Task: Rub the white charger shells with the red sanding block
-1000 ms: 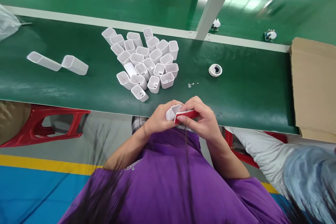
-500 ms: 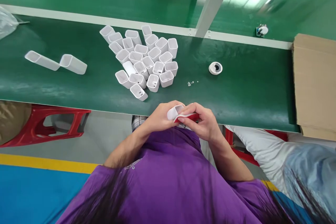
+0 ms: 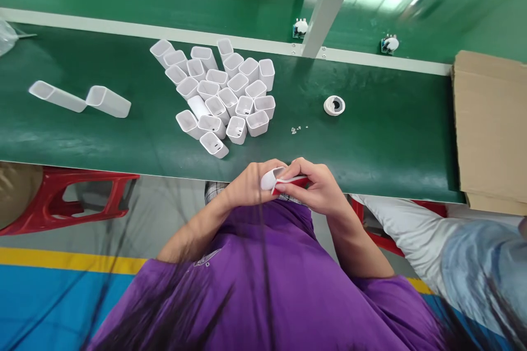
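Note:
My left hand (image 3: 247, 184) is closed around a white plastic housing (image 3: 269, 179), a hollow case with its open end up. In my right hand (image 3: 315, 184), pinched between thumb and fingers, is a thin red-and-white strip (image 3: 294, 181). The strip lies against the rim of the housing, at the table's front edge. Whether it reaches inside the housing I cannot tell. Just beyond my hands stands a cluster of several similar white housings (image 3: 228, 100), open ends up, some with small slots in the bottom.
Two white housings (image 3: 109, 102) lie at the left. A tape roll (image 3: 334, 105) and small clear bits (image 3: 293, 130) lie at the right, near a cardboard box (image 3: 492, 131). Behind the rail, small circuit boards (image 3: 389, 44) sit on a green surface. A person's leg (image 3: 395, 219) is at right.
The strip has shifted and tilted slightly against the housing's rim. Behind the rail, one circuit board has moved left and another has come into view beside the post.

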Demonstrator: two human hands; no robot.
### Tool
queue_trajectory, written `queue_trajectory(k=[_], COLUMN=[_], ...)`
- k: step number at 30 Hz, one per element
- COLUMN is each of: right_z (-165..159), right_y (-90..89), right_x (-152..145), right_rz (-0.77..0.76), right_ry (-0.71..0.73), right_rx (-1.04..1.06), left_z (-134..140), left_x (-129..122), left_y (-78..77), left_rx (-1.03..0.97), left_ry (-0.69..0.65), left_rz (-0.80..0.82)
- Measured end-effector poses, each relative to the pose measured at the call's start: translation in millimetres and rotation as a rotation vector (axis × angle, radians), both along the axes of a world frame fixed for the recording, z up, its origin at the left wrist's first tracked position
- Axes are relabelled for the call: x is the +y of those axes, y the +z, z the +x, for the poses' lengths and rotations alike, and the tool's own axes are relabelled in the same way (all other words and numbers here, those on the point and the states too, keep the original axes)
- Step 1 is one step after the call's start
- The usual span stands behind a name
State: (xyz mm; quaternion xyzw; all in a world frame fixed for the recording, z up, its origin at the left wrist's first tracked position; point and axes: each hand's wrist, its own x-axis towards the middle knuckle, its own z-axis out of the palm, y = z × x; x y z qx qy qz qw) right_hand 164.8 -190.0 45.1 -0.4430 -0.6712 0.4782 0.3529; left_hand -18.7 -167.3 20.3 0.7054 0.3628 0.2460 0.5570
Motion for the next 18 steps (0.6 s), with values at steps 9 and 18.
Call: queue_trajectory(k=[9, 18], right_z=[-7, -2], right_y=[-2.8, -14.0], right_x=[-1, 1], right_rz=[-0.059, -0.013], right_ry=[-0.433, -0.275], right_rx=[0.219, 0.324], left_z=[5, -4], left_x=[-5, -4], left_y=[0.2, -8.4], left_rx=[0.055, -0.327], left_ry=[0.095, 0.082], left_rz=[0.029, -0.35])
